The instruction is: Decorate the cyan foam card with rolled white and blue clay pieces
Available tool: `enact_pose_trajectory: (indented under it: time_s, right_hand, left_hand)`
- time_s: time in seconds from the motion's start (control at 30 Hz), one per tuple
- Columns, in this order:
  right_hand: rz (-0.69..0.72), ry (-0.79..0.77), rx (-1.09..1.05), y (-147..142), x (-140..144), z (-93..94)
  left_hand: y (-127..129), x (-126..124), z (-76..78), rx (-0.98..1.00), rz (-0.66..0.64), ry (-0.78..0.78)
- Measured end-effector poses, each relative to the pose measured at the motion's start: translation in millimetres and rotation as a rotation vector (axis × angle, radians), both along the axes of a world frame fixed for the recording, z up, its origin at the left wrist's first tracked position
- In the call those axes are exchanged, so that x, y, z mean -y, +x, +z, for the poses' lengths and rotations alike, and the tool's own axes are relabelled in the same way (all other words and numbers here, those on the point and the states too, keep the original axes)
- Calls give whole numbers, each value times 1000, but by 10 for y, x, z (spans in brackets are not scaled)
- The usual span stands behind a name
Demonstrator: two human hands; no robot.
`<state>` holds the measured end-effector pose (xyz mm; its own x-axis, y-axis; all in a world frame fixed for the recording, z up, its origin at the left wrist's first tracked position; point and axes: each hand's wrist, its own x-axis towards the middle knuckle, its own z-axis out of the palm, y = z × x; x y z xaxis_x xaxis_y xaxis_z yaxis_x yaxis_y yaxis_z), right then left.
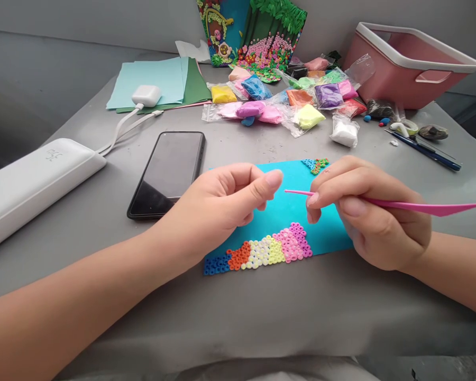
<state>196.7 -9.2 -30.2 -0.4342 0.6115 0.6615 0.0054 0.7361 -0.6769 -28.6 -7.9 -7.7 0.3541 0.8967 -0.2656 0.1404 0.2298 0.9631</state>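
My right hand (375,211) grips a pink plastic clay modelling tool (420,207), its thin tip pointing left toward my other hand. Fingers curled and thumb pressed on the forefinger, my left hand (232,198) hovers over a bright blue sheet (325,227); whatever it may pinch is hidden. Along the sheet's near edge runs a band of small clay rings (262,248) in dark blue, orange, white, yellow, pink and purple. At the far edge sits a small patch of blue, orange and green rings (316,165), partly beside my right hand.
A black phone (168,169) and a white power bank (39,185) with cables lie at left. Behind are coloured paper sheets (154,79), several bagged clays (254,87), a decorated clay picture (262,37) and a pink bin (404,69). A dark blue pen (428,151) lies at right.
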Motion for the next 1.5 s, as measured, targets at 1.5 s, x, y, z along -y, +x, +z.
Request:
enact_pose_trajectory:
  time_s: [1.5]
  right_hand:
    - [4, -19, 86, -2, 33, 60]
  left_hand:
    - [30, 0, 39, 0, -128, -59]
